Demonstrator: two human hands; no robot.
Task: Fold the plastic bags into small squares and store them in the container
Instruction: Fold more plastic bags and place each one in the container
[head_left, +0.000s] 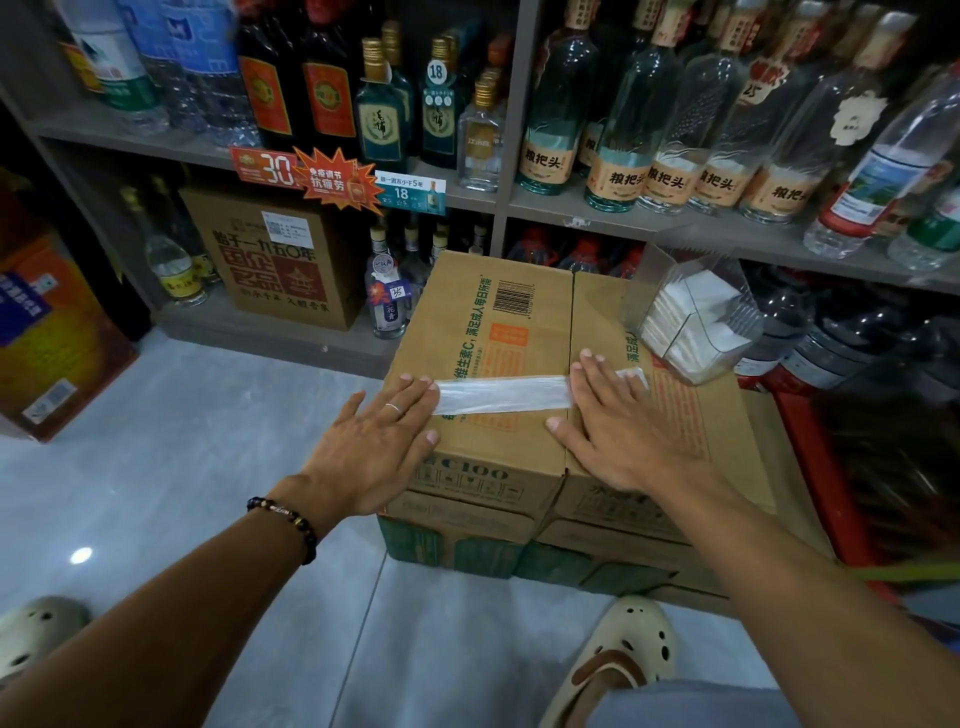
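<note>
At centre frame, on the cardboard box (519, 332), the folded plastic bag (501, 395) lay as a strip, left hand (382, 441) and right hand (621, 421) flat, fingers spread, pinning its ends. Released, the slick strip might have sprung open; the clear container (696, 317) sat upper right.

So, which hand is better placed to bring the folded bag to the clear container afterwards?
Right, probably. The right hand presses the strip's end nearest the clear container, at the box's far right. The left hand holds the opposite end.
</note>
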